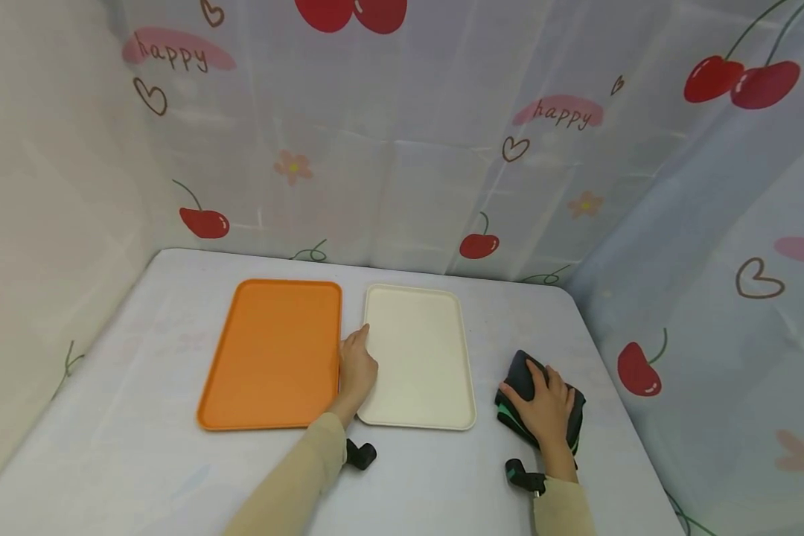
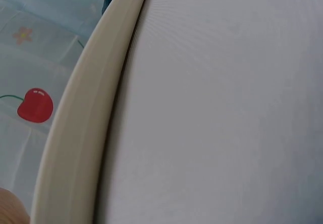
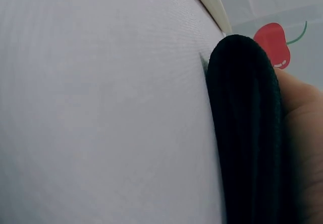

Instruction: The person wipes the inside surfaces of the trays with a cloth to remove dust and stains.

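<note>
Between two trays, my left hand (image 1: 358,368) lies against the left edge of the cream tray (image 1: 415,357), its index finger pointing forward along the rim. The left wrist view shows that tray's rim (image 2: 83,113) close up, with a fingertip at the lower left. On the right, my right hand (image 1: 548,406) rests on a folded dark cloth (image 1: 520,377) with green stripes, fingers spread over its top. The right wrist view has the cloth's thick folded edge (image 3: 245,133) on the white table, with part of the hand behind it.
An orange tray (image 1: 275,357) lies to the left of my left hand. All of it sits on a white-covered table (image 1: 435,484). Printed curtains (image 1: 402,201) with cherries and hearts stand behind and at both sides. Each wrist carries a black camera mount (image 1: 360,455).
</note>
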`<state>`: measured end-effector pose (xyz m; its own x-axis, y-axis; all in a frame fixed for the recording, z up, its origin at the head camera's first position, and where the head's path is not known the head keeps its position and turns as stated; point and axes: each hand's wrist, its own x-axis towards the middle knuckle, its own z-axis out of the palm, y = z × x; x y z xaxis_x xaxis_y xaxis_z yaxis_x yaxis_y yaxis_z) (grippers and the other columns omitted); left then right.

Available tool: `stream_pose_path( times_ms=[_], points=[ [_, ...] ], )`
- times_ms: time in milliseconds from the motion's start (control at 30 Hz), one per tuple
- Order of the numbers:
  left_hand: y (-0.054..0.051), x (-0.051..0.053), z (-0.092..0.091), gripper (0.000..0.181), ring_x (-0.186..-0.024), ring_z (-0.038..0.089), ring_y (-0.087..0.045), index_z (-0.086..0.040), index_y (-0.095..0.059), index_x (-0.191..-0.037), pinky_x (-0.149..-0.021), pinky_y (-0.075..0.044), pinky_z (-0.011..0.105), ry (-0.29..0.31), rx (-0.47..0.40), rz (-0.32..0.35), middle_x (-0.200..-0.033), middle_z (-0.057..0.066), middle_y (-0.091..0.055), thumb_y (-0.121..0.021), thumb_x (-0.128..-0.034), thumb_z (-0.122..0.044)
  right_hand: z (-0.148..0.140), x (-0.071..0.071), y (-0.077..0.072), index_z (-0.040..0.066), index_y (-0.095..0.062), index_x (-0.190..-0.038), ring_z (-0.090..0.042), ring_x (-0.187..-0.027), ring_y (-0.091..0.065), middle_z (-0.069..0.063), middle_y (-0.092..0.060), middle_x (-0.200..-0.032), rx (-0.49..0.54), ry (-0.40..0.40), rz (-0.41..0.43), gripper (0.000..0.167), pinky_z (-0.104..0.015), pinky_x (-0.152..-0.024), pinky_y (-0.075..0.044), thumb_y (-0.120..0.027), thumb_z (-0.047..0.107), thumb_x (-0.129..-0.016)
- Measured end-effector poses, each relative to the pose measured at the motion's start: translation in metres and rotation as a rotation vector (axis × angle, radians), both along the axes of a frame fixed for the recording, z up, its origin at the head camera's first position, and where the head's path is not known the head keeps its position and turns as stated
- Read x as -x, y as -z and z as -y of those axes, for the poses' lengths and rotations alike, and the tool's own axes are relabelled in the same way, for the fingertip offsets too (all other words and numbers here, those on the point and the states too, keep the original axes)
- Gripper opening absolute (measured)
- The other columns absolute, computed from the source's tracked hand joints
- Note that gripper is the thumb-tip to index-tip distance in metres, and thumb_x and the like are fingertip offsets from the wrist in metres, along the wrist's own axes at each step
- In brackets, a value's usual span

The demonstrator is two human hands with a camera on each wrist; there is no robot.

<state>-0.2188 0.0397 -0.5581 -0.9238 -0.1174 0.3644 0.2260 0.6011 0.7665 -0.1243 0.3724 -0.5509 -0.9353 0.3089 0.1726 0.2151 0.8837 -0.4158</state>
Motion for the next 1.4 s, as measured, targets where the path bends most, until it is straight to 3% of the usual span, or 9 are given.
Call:
stream_pose_path(
  times_ms=[167,433,733,900,1033,1133,1200,1267,1400],
  points=[
    [-0.003,-0.002,0.0,0.048,-0.098,0.046,-0.062,0.008,-0.062,-0.123,-0.089,-0.05,0.049,-0.02,-0.003,0.005,-0.109,0.026,-0.068,-0.056,-0.0767,0.02,0.001,0.0,0.001,0.013,-0.04,-0.148,-0.05,-0.139,-0.025,-0.031,-0.029,-0.151,-0.014,-0.005,0.0,0.083,-0.07,-0.115,-0.003,-0.071,0.052,-0.082],
    [-0.009,-0.004,0.0,0.045,-0.099,0.046,-0.066,0.007,-0.058,-0.129,-0.084,-0.056,0.052,0.001,-0.12,0.087,-0.11,0.034,-0.066,-0.053,-0.085,0.014,-0.001,0.0,0.001,0.013,-0.039,-0.149,-0.049,-0.139,-0.026,-0.03,-0.029,-0.151,-0.024,-0.005,0.004,0.083,-0.069,-0.115,-0.003,-0.07,0.053,-0.082],
    [-0.01,-0.004,0.001,0.042,-0.11,0.044,-0.063,0.008,-0.058,-0.128,-0.092,-0.053,0.052,0.002,-0.157,0.098,-0.12,0.03,-0.064,-0.053,-0.0864,0.011,0.0,0.0,-0.001,0.012,-0.04,-0.148,-0.048,-0.139,-0.026,-0.03,-0.03,-0.151,-0.026,-0.001,0.01,0.083,-0.069,-0.115,-0.003,-0.071,0.052,-0.082],
    [-0.011,-0.005,0.003,0.043,-0.113,0.041,-0.062,0.006,-0.053,-0.135,-0.093,-0.053,0.051,0.034,-0.163,0.159,-0.126,0.028,-0.062,-0.051,-0.0913,0.006,0.001,0.0,-0.002,0.013,-0.039,-0.149,-0.048,-0.14,-0.025,-0.03,-0.03,-0.151,-0.028,0.003,0.024,0.084,-0.069,-0.115,-0.003,-0.07,0.053,-0.082],
    [-0.01,-0.004,0.005,0.044,-0.08,0.03,-0.064,0.001,-0.047,-0.141,-0.07,-0.054,0.039,0.061,-0.252,0.256,-0.095,0.023,-0.066,-0.05,-0.0976,-0.002,0.001,0.001,-0.001,0.013,-0.039,-0.149,-0.047,-0.14,-0.025,-0.029,-0.03,-0.151,-0.032,0.004,0.03,0.084,-0.069,-0.115,-0.002,-0.069,0.055,-0.083],
    [-0.011,-0.003,0.006,0.044,-0.06,0.018,-0.048,-0.002,-0.045,-0.144,-0.055,-0.041,0.028,0.073,-0.321,0.321,-0.072,0.01,-0.053,-0.05,-0.1005,-0.008,0.001,0.002,0.0,0.014,-0.039,-0.15,-0.047,-0.14,-0.025,-0.029,-0.03,-0.151,-0.039,0.006,0.041,0.085,-0.068,-0.115,-0.003,-0.068,0.056,-0.083],
    [-0.01,-0.002,0.007,0.045,-0.063,0.016,-0.05,-0.002,-0.044,-0.144,-0.057,-0.044,0.026,0.076,-0.331,0.344,-0.078,0.011,-0.059,-0.05,-0.101,-0.011,0.001,0.001,0.0,0.014,-0.039,-0.15,-0.047,-0.14,-0.025,-0.029,-0.031,-0.15,-0.046,0.01,0.046,0.084,-0.068,-0.115,-0.003,-0.068,0.056,-0.083],
    [-0.01,-0.001,0.007,0.045,-0.071,0.02,-0.059,-0.001,-0.044,-0.144,-0.064,-0.052,0.031,0.083,-0.344,0.363,-0.095,0.018,-0.067,-0.05,-0.1011,-0.012,0.001,0.001,0.001,0.013,-0.04,-0.149,-0.048,-0.138,-0.027,-0.03,-0.033,-0.149,-0.051,0.015,0.039,0.082,-0.068,-0.115,-0.004,-0.067,0.055,-0.084],
    [-0.007,0.001,0.005,0.045,-0.105,0.035,-0.065,0.005,-0.045,-0.142,-0.088,-0.056,0.045,0.097,-0.367,0.375,-0.13,0.027,-0.059,-0.05,-0.1008,-0.013,0.001,0.002,0.003,0.012,-0.046,-0.145,-0.049,-0.132,-0.033,-0.031,-0.04,-0.142,-0.067,0.035,-0.008,0.072,-0.067,-0.114,-0.011,-0.066,0.05,-0.088]
  ],
)
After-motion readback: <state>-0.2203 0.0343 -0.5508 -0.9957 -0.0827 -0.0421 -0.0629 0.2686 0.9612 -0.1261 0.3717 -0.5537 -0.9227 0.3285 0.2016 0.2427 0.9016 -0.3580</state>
